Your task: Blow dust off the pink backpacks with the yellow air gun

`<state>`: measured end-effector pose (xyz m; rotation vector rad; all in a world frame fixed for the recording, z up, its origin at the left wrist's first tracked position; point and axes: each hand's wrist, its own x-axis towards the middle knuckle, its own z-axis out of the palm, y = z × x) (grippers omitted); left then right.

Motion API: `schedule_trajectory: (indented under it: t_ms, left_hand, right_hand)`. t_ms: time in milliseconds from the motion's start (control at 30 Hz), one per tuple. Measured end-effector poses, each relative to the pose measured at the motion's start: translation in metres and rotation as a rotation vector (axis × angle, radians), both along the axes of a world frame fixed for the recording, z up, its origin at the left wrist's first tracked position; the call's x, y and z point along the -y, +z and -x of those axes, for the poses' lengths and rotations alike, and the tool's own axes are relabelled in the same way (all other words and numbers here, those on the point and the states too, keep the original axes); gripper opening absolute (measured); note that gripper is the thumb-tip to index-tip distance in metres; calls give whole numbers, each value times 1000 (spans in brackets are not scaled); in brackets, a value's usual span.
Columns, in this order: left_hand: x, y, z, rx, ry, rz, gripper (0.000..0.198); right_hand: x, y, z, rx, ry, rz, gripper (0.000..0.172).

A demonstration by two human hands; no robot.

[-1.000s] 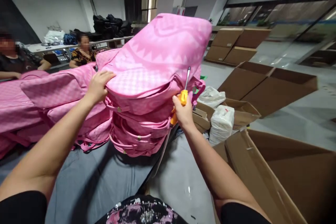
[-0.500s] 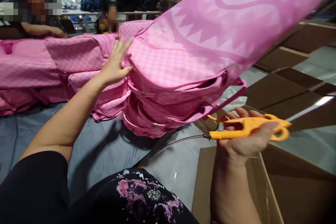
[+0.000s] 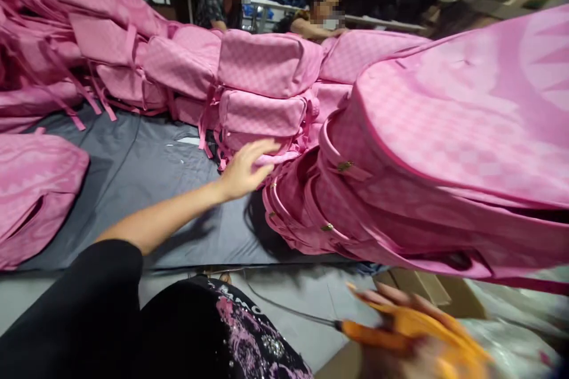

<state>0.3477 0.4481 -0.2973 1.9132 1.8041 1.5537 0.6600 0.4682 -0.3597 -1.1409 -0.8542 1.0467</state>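
My left hand (image 3: 249,170) reaches over the table with its fingers apart and holds nothing. It hangs just left of a stack of pink checkered backpacks (image 3: 311,222); whether it touches one I cannot tell. On top of that stack lies a large pink backpack (image 3: 427,130) with a darker toothed pattern, overhanging the right side. At the lower right my right hand (image 3: 418,358), blurred, is wrapped round an orange air blow gun (image 3: 376,334). A thin hose (image 3: 293,312) runs from its handle. The gun's nozzle end is out of view.
More pink backpacks (image 3: 262,65) line the far side of the grey-covered table (image 3: 178,225). A single pink backpack (image 3: 42,195) lies at its left. Two people (image 3: 222,6) are beyond the row. Cardboard (image 3: 427,287) and clear plastic (image 3: 511,331) are at the lower right.
The view has turned left, showing more backpacks. My left hand has come away from the upper backpack's edge and lower. My right hand, still holding the air blow gun, sits lower in view.
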Motion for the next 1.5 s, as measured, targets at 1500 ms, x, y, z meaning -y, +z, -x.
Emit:
schedule_trajectory:
  t_ms: [1500]
  left_hand:
    - [561, -27, 337, 371, 1029, -432, 47]
  right_hand:
    - [299, -81, 410, 234, 1450, 77, 71]
